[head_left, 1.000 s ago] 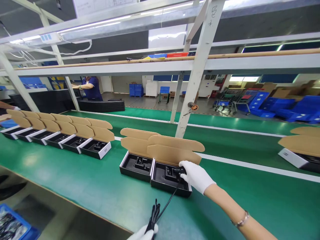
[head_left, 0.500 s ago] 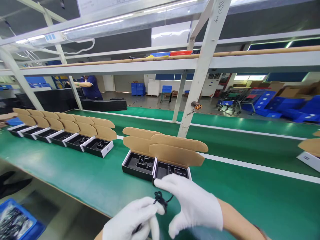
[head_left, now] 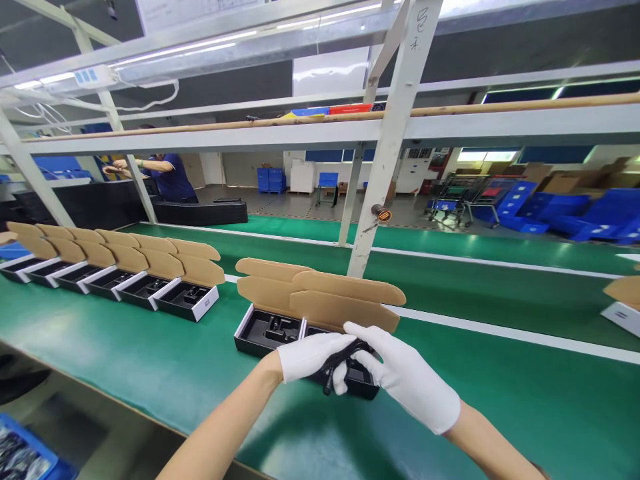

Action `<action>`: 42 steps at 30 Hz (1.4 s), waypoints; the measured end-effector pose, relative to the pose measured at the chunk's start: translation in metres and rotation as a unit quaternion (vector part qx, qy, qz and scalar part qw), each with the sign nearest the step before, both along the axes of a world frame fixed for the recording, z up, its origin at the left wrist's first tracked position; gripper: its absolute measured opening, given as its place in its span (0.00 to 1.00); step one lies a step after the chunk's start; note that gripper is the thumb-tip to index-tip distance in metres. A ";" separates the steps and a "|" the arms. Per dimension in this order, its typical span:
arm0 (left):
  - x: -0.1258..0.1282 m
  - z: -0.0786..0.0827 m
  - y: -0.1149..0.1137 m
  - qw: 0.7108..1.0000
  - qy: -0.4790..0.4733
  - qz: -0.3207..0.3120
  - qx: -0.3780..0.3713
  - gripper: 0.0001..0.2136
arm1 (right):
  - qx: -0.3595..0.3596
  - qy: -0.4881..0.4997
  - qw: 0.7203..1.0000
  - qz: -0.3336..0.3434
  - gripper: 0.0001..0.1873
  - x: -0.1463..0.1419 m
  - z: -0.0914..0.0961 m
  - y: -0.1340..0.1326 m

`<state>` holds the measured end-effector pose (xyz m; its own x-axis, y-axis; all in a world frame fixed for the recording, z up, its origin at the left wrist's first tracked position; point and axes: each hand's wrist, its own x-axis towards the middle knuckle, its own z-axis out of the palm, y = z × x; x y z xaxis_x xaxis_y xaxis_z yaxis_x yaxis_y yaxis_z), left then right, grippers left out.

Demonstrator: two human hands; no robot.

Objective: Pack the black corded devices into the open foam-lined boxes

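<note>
A bundled black cable with a plug-like end hanging down is between my two white-gloved hands. My left hand closes on it from the left, its fingertips partly behind the bundle. From the right, my right hand has its thumb and fingers around the bundle's other end. Both are just over an open box with a dark interior and a raised brown cardboard lid; much of that box is hidden. Touching it on the left, another open box shows a black fitting inside.
Several similar open boxes line the green table on the left. Another box is at the far right. A white post rises behind the boxes. A blue bin stands low at left. A person works beyond.
Both hands have moved up and forward with the cable, from in front of the right box to over it. My right hand, open before, has closed onto the bundle.
</note>
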<state>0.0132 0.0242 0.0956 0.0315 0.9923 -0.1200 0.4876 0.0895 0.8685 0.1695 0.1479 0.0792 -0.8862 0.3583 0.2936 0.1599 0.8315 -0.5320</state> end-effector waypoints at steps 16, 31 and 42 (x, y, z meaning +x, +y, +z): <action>-0.022 -0.084 0.033 0.918 0.388 -0.007 0.079 0.16 | 0.185 -0.377 0.907 -0.024 0.06 -0.041 -0.036 0.038; -0.081 -0.118 -0.054 0.788 0.533 0.188 0.245 0.28 | 0.173 -0.294 0.935 -0.093 0.13 0.044 -0.074 0.056; -0.199 -0.136 -0.107 0.699 0.651 0.281 0.096 0.23 | 0.212 -0.326 0.892 -0.230 0.16 -0.046 -0.041 0.236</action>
